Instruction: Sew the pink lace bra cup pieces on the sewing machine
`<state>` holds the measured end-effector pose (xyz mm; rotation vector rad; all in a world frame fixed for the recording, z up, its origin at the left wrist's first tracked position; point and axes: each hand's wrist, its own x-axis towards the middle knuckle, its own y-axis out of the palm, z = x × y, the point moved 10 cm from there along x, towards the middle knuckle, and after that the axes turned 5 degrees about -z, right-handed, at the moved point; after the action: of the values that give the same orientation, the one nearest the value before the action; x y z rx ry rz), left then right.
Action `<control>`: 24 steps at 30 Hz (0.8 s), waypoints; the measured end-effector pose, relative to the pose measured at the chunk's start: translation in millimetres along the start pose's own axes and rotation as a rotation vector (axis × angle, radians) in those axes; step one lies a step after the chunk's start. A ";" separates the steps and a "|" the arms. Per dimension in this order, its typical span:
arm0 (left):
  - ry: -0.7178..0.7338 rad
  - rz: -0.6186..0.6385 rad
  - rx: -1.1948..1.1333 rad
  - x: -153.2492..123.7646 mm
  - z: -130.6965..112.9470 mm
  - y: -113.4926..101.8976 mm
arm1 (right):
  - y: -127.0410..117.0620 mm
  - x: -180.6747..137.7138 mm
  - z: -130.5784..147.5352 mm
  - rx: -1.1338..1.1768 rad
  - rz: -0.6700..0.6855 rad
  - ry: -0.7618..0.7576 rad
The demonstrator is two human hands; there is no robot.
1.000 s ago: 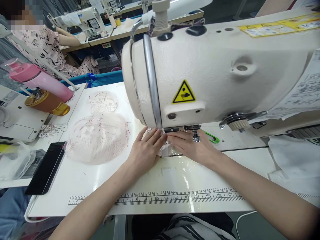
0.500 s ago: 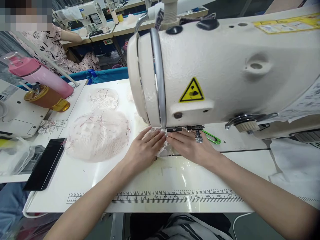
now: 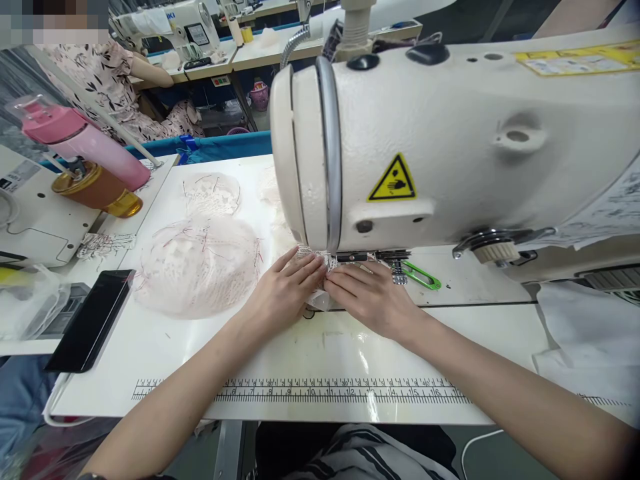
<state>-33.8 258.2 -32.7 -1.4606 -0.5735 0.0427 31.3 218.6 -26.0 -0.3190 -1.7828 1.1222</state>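
Both hands lie on a small piece of white lace fabric [image 3: 320, 299] under the head of a cream sewing machine [image 3: 450, 140]. My left hand [image 3: 285, 291] rests flat on the lace, fingers stretched toward the needle area. My right hand [image 3: 370, 297] presses on the lace from the right, fingers extended and together, tips meeting the left fingertips just in front of the presser foot [image 3: 350, 257]. The machine head hides the needle. A pile of pale pink lace pieces [image 3: 197, 263] with red threads sits to the left of my left hand.
A black phone [image 3: 90, 320] lies at the table's left edge. A pink bottle [image 3: 85, 147] and an amber jar [image 3: 97, 190] stand at the far left. Green thread snips [image 3: 420, 275] lie behind my right hand. A ruler strip [image 3: 300, 390] runs along the front edge. Another person sits at the back left.
The view has shifted slightly left and down. Both hands have stayed on the lace, with my right hand drawn a little nearer to me and to the left.
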 end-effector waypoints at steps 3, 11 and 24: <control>-0.011 0.008 0.010 -0.2 -1.7 1.2 | -1.2 -1.3 0.3 0.004 -0.009 -0.019; -0.047 0.008 0.053 0.2 -5.1 3.7 | -6.0 -3.1 -3.1 -0.007 -0.022 -0.010; -0.096 0.008 0.148 0.7 -9.5 6.8 | -3.0 -4.6 -14.2 0.042 0.021 0.092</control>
<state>-27.4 250.6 -38.9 -1.3219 -0.6294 0.1586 46.2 221.8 -24.8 -0.3594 -1.6772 1.1402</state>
